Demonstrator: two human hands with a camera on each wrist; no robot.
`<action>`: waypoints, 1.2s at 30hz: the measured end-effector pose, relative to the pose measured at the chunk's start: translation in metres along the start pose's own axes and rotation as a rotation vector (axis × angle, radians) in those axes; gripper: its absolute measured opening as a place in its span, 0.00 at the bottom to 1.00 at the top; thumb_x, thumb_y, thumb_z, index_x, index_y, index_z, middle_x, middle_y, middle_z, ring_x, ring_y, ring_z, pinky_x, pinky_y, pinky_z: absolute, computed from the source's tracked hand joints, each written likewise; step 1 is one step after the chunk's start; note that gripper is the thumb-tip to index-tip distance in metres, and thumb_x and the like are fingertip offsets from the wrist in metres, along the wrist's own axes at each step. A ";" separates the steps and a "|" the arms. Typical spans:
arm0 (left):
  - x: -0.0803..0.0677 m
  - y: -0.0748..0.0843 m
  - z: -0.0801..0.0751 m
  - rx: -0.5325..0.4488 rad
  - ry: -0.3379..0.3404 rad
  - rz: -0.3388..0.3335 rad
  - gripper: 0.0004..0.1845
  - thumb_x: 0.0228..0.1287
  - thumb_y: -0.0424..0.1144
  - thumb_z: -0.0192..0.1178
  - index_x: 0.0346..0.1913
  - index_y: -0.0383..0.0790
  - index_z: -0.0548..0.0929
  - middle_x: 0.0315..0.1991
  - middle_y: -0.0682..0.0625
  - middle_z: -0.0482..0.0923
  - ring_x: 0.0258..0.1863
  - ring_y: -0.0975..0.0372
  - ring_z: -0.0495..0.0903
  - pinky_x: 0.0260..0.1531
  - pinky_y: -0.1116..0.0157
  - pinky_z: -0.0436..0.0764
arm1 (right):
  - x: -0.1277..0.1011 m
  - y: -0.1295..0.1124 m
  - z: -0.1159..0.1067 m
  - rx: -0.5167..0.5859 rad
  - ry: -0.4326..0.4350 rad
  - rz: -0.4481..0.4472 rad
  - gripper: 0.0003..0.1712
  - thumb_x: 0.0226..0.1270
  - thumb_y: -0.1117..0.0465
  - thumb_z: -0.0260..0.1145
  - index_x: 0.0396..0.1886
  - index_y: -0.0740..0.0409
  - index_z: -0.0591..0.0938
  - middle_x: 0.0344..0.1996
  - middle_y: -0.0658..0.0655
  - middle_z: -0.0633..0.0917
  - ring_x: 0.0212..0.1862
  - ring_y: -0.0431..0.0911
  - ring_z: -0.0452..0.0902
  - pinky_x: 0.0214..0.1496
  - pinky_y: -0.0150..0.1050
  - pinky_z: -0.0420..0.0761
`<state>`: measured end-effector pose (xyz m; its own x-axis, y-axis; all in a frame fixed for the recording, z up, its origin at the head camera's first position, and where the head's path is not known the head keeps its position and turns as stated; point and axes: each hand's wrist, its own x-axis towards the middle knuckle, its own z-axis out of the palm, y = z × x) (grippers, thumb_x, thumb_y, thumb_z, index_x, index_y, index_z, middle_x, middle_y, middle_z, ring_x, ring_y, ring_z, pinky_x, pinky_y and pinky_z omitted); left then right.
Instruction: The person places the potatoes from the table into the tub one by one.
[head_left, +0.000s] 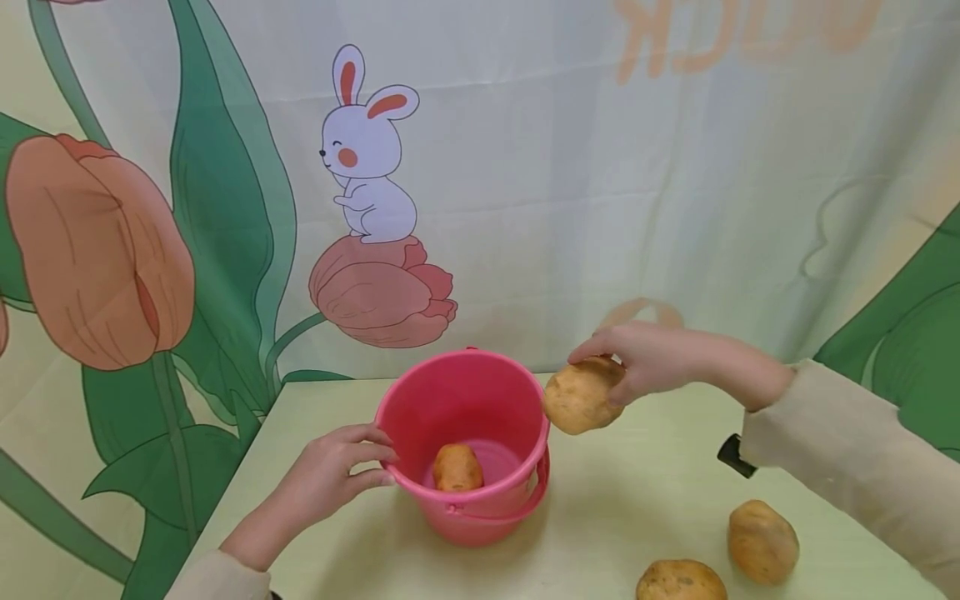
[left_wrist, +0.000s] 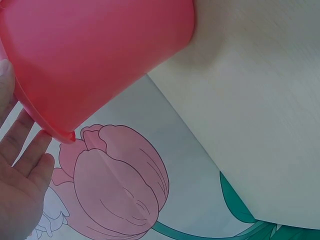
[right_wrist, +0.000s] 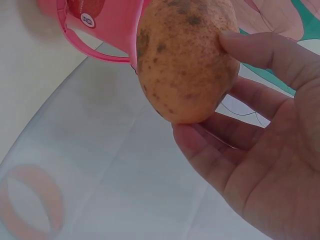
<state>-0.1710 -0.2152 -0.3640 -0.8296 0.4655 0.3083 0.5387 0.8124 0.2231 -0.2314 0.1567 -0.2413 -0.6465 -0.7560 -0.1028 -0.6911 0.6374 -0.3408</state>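
Note:
A pink bucket [head_left: 465, 508] stands on the table with one potato [head_left: 457, 467] lying on its bottom. At the near left side of the bucket, my left hand [head_left: 333, 469] holds the rim between thumb and fingers; the left wrist view shows that hand [left_wrist: 22, 165] at the rim's edge. My right hand [head_left: 651, 357] grips a second potato [head_left: 581, 398] just right of the bucket's rim, raised above the table. From the right wrist view, the thumb and fingertips pinch this brown-spotted potato [right_wrist: 187, 60] by its sides, and the bucket shows behind it.
Two more potatoes, one [head_left: 762, 542] at the right and one [head_left: 681, 581] at the front edge of the view, lie on the pale table [head_left: 600, 517]. The bucket's pink handle [head_left: 536, 493] hangs down its right side. A printed curtain [head_left: 525, 208] with a rabbit and tulips hangs behind.

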 end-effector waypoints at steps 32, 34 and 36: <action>-0.001 -0.002 0.001 -0.009 0.015 0.016 0.13 0.42 0.45 0.67 0.35 0.53 0.84 0.39 0.58 0.78 0.42 0.64 0.76 0.37 0.67 0.80 | 0.046 -0.028 0.009 -0.015 -0.058 -0.021 0.29 0.49 0.62 0.66 0.54 0.57 0.74 0.49 0.54 0.77 0.51 0.48 0.70 0.45 0.37 0.78; -0.001 -0.002 0.001 -0.010 0.014 0.014 0.13 0.42 0.45 0.67 0.35 0.53 0.84 0.39 0.57 0.78 0.42 0.64 0.76 0.37 0.67 0.80 | 0.050 -0.030 0.011 -0.017 -0.066 -0.024 0.29 0.48 0.62 0.67 0.54 0.57 0.74 0.48 0.54 0.77 0.51 0.48 0.70 0.44 0.36 0.78; 0.000 -0.002 0.001 -0.012 0.012 0.012 0.13 0.42 0.45 0.67 0.36 0.53 0.84 0.39 0.57 0.78 0.42 0.64 0.76 0.37 0.67 0.80 | 0.053 -0.032 0.015 -0.025 -0.076 -0.030 0.29 0.48 0.62 0.67 0.54 0.57 0.74 0.47 0.54 0.77 0.50 0.47 0.70 0.44 0.36 0.78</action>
<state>-0.1721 -0.2170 -0.3656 -0.8215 0.4703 0.3224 0.5501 0.8026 0.2308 -0.2391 0.0939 -0.2497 -0.5995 -0.7835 -0.1635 -0.7185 0.6168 -0.3213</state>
